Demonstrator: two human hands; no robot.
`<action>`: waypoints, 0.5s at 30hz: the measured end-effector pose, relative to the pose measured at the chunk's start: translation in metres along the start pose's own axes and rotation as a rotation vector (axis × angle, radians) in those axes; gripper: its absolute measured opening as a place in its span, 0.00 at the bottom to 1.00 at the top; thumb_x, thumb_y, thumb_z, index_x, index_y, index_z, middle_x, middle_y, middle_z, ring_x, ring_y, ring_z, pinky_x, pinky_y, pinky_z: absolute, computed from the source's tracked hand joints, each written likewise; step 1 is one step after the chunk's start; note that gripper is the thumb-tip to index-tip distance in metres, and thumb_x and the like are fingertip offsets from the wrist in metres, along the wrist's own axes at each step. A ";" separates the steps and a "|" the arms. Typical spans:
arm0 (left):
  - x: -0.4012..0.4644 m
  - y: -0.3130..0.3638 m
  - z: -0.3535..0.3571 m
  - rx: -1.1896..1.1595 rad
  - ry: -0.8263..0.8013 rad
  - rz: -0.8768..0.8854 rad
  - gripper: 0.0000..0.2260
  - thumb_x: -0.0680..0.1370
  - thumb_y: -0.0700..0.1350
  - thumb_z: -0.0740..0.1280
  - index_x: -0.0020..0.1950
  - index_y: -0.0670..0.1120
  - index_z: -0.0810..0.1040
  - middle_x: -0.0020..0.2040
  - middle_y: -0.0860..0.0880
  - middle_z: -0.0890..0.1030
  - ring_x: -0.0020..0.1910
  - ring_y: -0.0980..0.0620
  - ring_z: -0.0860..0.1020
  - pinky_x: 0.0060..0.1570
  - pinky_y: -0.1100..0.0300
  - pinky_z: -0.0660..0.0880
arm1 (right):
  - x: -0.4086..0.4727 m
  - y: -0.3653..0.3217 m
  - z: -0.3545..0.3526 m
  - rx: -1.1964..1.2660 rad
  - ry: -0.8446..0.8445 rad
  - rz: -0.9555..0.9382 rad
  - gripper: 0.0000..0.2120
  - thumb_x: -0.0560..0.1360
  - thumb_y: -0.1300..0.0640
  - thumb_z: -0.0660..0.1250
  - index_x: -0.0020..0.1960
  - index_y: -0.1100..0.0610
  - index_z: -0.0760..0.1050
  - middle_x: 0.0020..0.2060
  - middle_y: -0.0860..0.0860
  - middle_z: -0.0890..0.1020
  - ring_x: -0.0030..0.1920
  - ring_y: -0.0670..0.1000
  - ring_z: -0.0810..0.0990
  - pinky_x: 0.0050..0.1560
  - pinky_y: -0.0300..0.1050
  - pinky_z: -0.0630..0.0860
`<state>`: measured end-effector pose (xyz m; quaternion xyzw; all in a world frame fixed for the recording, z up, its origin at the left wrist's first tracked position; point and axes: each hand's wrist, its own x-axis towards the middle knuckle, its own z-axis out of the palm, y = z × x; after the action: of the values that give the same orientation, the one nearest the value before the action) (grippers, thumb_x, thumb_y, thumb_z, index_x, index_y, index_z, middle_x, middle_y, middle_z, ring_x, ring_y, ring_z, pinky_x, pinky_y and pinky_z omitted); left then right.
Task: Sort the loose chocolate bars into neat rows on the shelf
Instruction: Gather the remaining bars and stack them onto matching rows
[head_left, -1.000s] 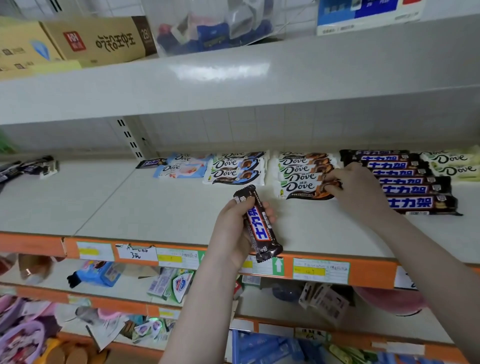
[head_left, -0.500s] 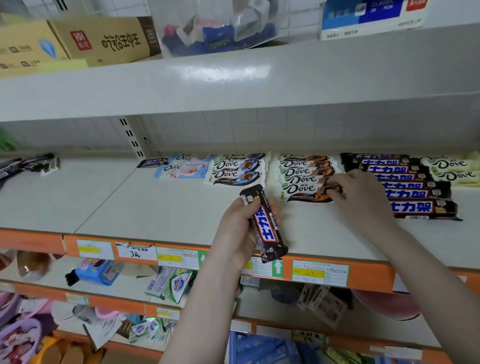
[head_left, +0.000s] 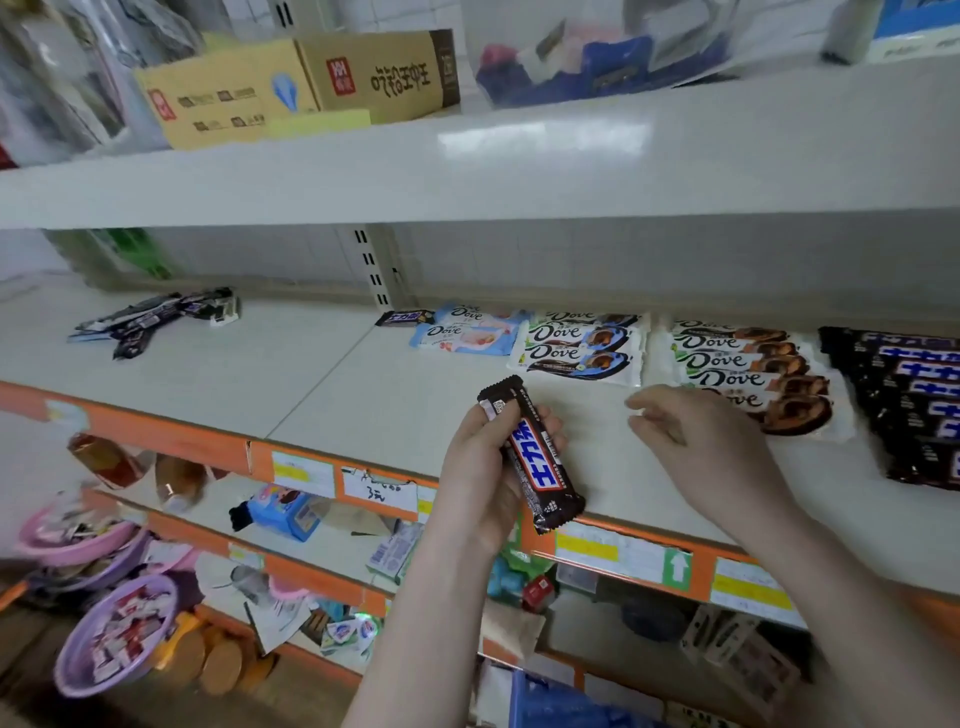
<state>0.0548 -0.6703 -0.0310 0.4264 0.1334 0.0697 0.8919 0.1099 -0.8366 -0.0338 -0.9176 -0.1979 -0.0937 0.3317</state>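
Note:
My left hand (head_left: 480, 467) grips a dark Snickers bar (head_left: 530, 454) above the front of the white shelf (head_left: 322, 395). My right hand (head_left: 696, 441) hovers over the shelf with loosely curled fingers, holding nothing, just left of a row of brown Dove bars (head_left: 748, 371). Further left lie a row of blue-and-white Dove bars (head_left: 579, 345) and pale blue Dove bars (head_left: 465, 332). A row of Snickers bars (head_left: 909, 395) fills the right side. A single small Snickers bar (head_left: 402, 317) lies at the back. A loose pile of dark bars (head_left: 156, 317) sits far left.
The shelf above carries cardboard boxes (head_left: 301, 88) and a clear bag of goods (head_left: 587, 57). An orange price rail (head_left: 322, 470) edges the shelf. Lower shelves hold small packets (head_left: 280, 512), and purple baskets (head_left: 111, 634) sit at the bottom left.
My right hand has left the brown Dove row and drawn back to the left, fingers loose. The view has swung left, bringing the loose pile into sight. My left hand keeps its bar.

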 end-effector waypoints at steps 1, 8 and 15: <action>0.004 0.006 -0.008 -0.009 0.005 0.009 0.06 0.80 0.37 0.57 0.48 0.38 0.73 0.38 0.41 0.79 0.35 0.47 0.79 0.37 0.56 0.80 | 0.004 -0.010 0.008 0.025 -0.010 -0.001 0.10 0.76 0.56 0.64 0.55 0.54 0.78 0.48 0.52 0.82 0.51 0.52 0.78 0.53 0.49 0.74; 0.040 0.069 -0.085 -0.037 -0.021 0.040 0.07 0.80 0.39 0.57 0.47 0.39 0.73 0.35 0.44 0.80 0.33 0.50 0.79 0.42 0.55 0.79 | 0.034 -0.091 0.082 0.157 -0.056 0.042 0.07 0.75 0.53 0.64 0.51 0.49 0.79 0.46 0.47 0.83 0.48 0.48 0.80 0.52 0.47 0.74; 0.081 0.146 -0.163 -0.140 -0.064 -0.008 0.09 0.81 0.43 0.57 0.52 0.40 0.73 0.36 0.44 0.82 0.33 0.50 0.81 0.41 0.56 0.79 | 0.067 -0.176 0.150 0.349 -0.069 0.109 0.07 0.75 0.54 0.64 0.40 0.45 0.78 0.35 0.41 0.82 0.42 0.44 0.80 0.50 0.43 0.73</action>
<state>0.0822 -0.4385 -0.0301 0.3646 0.1013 0.0617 0.9236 0.1012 -0.5956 -0.0274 -0.8581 -0.1721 -0.0084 0.4837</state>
